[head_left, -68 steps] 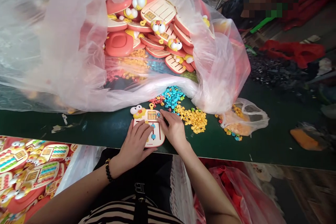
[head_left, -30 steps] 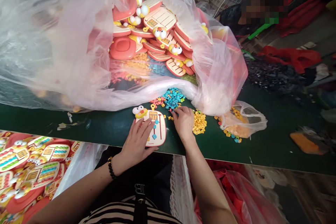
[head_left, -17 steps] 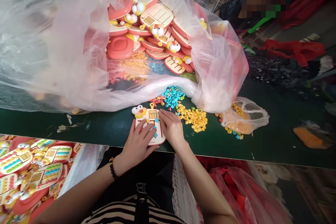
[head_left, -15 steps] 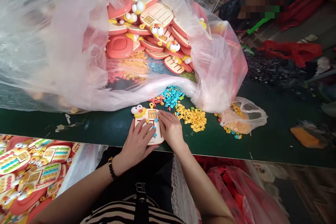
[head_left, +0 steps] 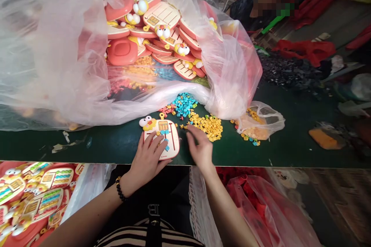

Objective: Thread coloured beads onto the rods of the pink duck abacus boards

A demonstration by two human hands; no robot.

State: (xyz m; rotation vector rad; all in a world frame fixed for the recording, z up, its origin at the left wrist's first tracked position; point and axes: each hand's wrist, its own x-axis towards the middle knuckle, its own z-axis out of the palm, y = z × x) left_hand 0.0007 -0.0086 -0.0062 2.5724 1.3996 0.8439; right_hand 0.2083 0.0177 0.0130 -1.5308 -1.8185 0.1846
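Note:
My left hand (head_left: 149, 154) holds a cream and coral toy board (head_left: 174, 144) on the bench, fingers spread over its face and thumb at the lower edge. The board has a yellow duck head (head_left: 148, 123) with bulging white eyes, a yellow loop and slots. Several small blue pieces (head_left: 166, 141) and a yellow one sit in the slots near my fingertips. Just right of the board, my right hand (head_left: 200, 148) is open, fingers slightly bent and apart, its fingertips by the near left edge of a pile of small yellow pieces (head_left: 213, 128).
Behind lie blue pieces (head_left: 184, 104) and red pieces (head_left: 167, 110). A large clear bag (head_left: 232, 73) holds many slotted boards (head_left: 162, 15). A small bag of pieces (head_left: 261, 123) lies right. Boards with beads (head_left: 43, 197) fill the lower left. Another person (head_left: 266, 0) is at the upper right.
My right hand has left the board's upper right and moved right, toward the yellow pile. Blue pieces in the upper slots sit differently. The view has shifted slightly; my left hand stays on the board.

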